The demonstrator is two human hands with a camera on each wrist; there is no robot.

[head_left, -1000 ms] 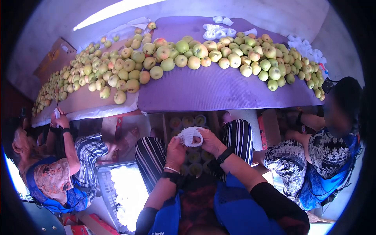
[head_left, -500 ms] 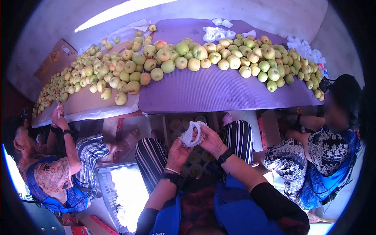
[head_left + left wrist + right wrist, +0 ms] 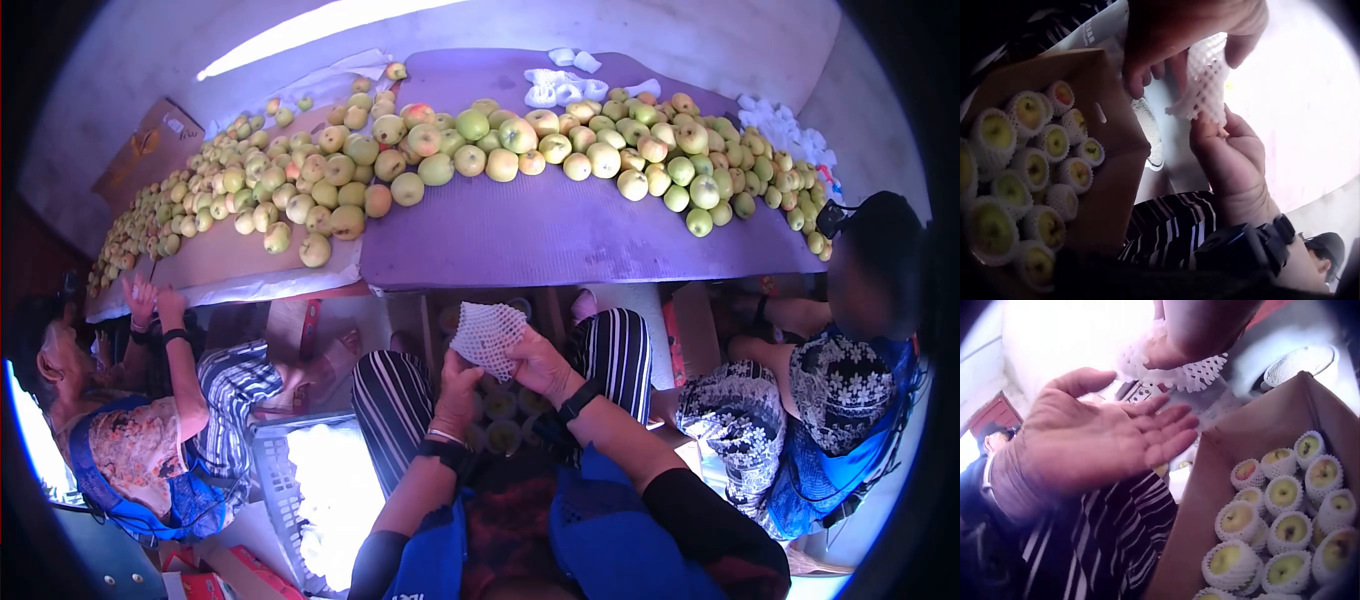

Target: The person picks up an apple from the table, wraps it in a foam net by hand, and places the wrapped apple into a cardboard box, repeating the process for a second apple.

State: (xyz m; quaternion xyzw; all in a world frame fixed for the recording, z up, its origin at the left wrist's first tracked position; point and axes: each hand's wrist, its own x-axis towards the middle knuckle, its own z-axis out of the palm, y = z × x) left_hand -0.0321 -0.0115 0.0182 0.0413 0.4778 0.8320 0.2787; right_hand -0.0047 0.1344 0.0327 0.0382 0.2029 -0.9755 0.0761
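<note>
A white foam fruit net is held up over my lap, its mesh spread out. My right hand grips one end of it, with fingertips tucked into the mesh in the left wrist view. My left hand is close against the net's other side. In the right wrist view this left hand lies palm up with its fingers extended, just below the net. Between my knees stands a cardboard box with several apples in foam nets, partly hidden by my hands in the head view.
Loose apples spread along the purple-covered table ahead. More foam nets lie behind them. A grey crate with white material stands at my left. One person sits on the left, another on the right.
The net has gone from a round, open ring held at its rim by both hands to a spread, pointed shape. The person on the left has raised their hands and moved them apart.
</note>
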